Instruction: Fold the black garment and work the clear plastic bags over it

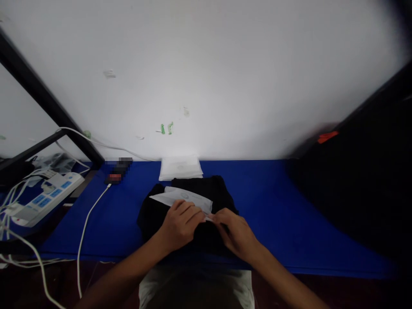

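Note:
A translucent white plastic bag (pixel 189 197) with a faint round print lies slantwise over a folded black cloth (pixel 209 186). My left hand (pixel 183 224) is closed on the bag's lower right part, fingers curled over it. Close beside it, my right hand (pixel 236 231) pinches the bag's right end between thumb and fingers. The two hands nearly meet at that edge. Whether anything is inside the bag cannot be made out. Behind the cloth, against the wall, rests a stack of similar white bags (pixel 180 168).
The blue table (pixel 264 206) runs along a white wall (pixel 225 86). On the left are a phone (pixel 119 171) on a white charging cable (pixel 85 227) and a white power strip (pixel 48 199) with tangled cords. A large black object (pixel 354 180) stands at the right.

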`<state>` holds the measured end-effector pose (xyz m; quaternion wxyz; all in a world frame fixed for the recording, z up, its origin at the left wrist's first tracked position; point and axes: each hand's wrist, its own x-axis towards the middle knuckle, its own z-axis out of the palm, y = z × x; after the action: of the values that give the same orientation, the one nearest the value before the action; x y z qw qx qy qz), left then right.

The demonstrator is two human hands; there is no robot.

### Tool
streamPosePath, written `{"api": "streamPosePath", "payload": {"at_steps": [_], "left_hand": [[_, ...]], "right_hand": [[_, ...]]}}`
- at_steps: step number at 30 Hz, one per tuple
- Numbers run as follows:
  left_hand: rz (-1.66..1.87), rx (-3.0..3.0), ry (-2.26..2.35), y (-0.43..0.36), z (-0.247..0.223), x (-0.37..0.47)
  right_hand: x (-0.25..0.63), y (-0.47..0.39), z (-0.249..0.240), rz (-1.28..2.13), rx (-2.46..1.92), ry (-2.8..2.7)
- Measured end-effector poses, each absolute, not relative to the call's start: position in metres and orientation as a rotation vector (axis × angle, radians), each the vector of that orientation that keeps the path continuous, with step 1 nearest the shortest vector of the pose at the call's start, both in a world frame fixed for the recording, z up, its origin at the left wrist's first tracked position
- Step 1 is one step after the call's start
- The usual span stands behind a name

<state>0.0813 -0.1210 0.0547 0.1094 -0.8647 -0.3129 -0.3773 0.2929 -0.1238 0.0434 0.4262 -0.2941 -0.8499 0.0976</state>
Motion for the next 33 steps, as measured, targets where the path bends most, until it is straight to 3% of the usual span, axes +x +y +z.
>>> {"api": "streamPosePath", "payload": {"at_steps": [5,9,15,20,26,33], "left_hand": [[-1.12,-2.335,-1.15,-0.112,0.058,0.024],[-1.007,-2.59,-1.198,-0.124,0.053,-0.004],[-0.807,-2.882,-1.279,-0.143,0.038,0.018],[-0.878,-2.816,-1.289,-0.137,0.037,0.044],[-1.118,-2.654,-1.321,-0.126,0.049,0.056],[-1.132,-2.656,-1.349,-0.12,0.048,0.06]], "right_hand": [[0.325,-0.111,0.04,0.178,-0.915,-1.956],[0.343,-0.111,0.031,0.267,-0.928,-2.033],[0.346,-0.12,0.027,0.309,-0.907,-2.438],[0.341,-0.13,0.035,-0.019,-0.978,-2.415],[0.293,-0.147,0.047,-0.14,-0.649,-2.435],[0.236,-0.13,0.039,-0.107,-1.103,-2.684]]}}
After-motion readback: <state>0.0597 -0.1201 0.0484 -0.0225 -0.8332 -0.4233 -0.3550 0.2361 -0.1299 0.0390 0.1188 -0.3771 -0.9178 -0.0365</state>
